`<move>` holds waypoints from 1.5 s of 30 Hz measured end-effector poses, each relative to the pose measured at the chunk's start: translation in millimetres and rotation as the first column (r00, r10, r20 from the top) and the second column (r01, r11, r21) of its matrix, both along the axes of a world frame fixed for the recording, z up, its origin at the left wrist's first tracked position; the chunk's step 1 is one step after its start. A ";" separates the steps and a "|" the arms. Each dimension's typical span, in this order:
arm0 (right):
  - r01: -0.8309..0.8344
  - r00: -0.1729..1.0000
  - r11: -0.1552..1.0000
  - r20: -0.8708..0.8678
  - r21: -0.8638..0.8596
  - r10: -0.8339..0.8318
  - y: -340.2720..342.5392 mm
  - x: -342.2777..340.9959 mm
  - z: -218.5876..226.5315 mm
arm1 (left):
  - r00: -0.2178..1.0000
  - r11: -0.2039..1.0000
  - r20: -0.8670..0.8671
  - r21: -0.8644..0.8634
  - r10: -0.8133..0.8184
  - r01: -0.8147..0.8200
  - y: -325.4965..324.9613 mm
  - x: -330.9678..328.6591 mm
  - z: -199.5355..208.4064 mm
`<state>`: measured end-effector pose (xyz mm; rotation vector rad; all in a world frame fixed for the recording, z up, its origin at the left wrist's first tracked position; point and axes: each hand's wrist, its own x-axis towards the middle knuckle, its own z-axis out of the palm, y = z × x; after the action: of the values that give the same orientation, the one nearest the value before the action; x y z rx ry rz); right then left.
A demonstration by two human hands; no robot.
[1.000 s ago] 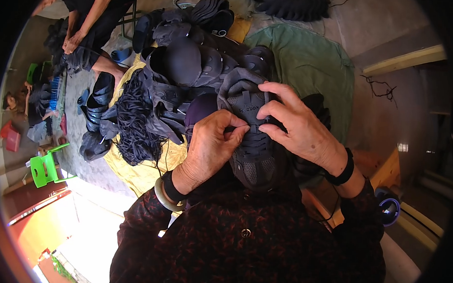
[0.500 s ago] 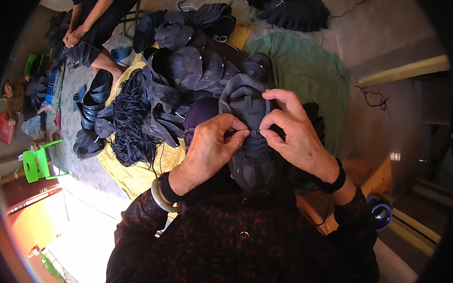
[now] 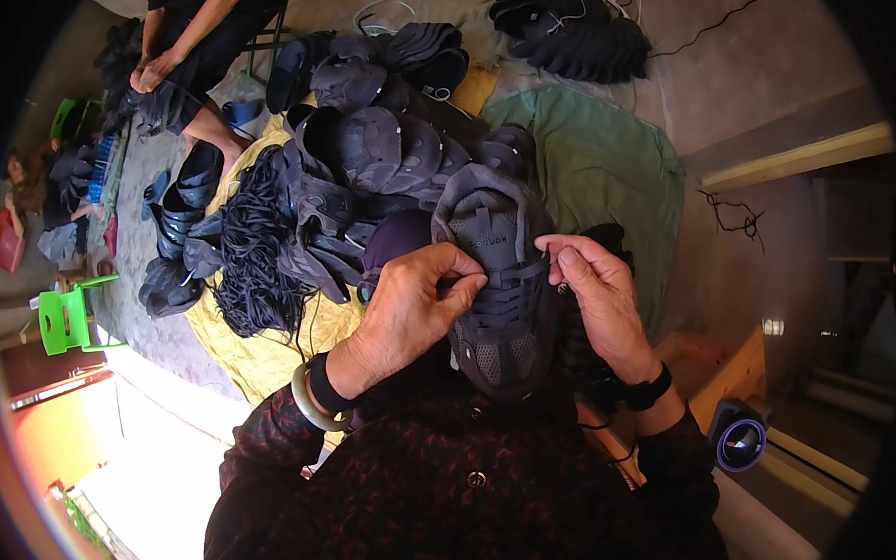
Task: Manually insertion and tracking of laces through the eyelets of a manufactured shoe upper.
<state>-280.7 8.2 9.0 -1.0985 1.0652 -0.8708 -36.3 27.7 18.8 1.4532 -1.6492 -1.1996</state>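
Note:
A dark grey shoe (image 3: 503, 352) stands in front of me, toe toward my body, with black lace (image 3: 508, 310) crossing its front. Thumb and forefinger of my left hand (image 3: 409, 299) are pinched at the left side of the upper lacing, on the lace. My right hand (image 3: 604, 299) is just off the shoe's right side, its thumb and forefinger closed together near the collar. A strand of lace stretches from the lacing toward those fingertips. What is underneath the shoe is mostly hidden.
Piled dark shoe uppers (image 3: 374, 144) and a heap of black laces (image 3: 260, 257) lie on a yellow cloth (image 3: 238, 332). A green cloth (image 3: 611, 156) is at the right. Another person's hands (image 3: 153, 73) work at the upper left. A green chair (image 3: 64, 318) stands left.
My right hand has moved right and down from the lacing, drawing lace outward. My left hand stays pinched at the lacing. The shoe sits slightly lower in view.

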 end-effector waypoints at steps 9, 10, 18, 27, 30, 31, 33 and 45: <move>0.013 1.000 0.999 -0.003 -0.029 -0.013 12.1 15.8 15.2 | 0.999 1.000 -0.037 0.000 0.009 -0.009 -0.8 -0.5 -3.3; -0.002 1.000 0.999 0.005 -0.046 0.002 12.3 17.1 14.9 | 0.999 1.000 -0.037 -0.003 0.012 -0.012 -0.7 -0.6 -3.7; 0.006 0.998 0.999 0.062 0.041 -0.009 12.9 25.3 12.7 | 0.996 1.000 -0.092 -0.009 0.013 -0.014 -1.2 0.5 -5.4; -0.020 0.964 0.962 -0.261 -0.274 -0.054 18.6 36.7 10.9 | 0.997 0.998 -0.074 -0.057 -0.019 0.015 -3.0 1.5 -3.7; 0.127 0.981 0.971 -0.118 -0.201 -0.152 12.3 39.5 13.2 | 0.996 0.999 -0.088 -0.020 -0.029 0.027 -4.3 6.3 -1.9; 0.166 0.984 0.972 -0.028 -0.169 -0.173 8.7 33.6 14.2 | 0.996 0.999 -0.087 0.003 -0.034 0.034 -4.6 8.8 1.0; 0.246 0.949 0.968 0.217 -0.060 -0.228 -2.8 10.8 10.0 | 0.996 0.998 -0.074 0.045 -0.047 0.051 -2.2 14.6 4.0; 0.687 0.718 0.717 0.262 -0.117 -0.645 -112.7 -384.8 32.7 | 0.994 0.939 -0.008 -0.327 -0.113 0.104 -1.8 33.2 4.6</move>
<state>-665.5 -104.5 41.7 -0.7464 1.2367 -1.6801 -3.2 25.9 23.4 1.1482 -1.8290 -0.9414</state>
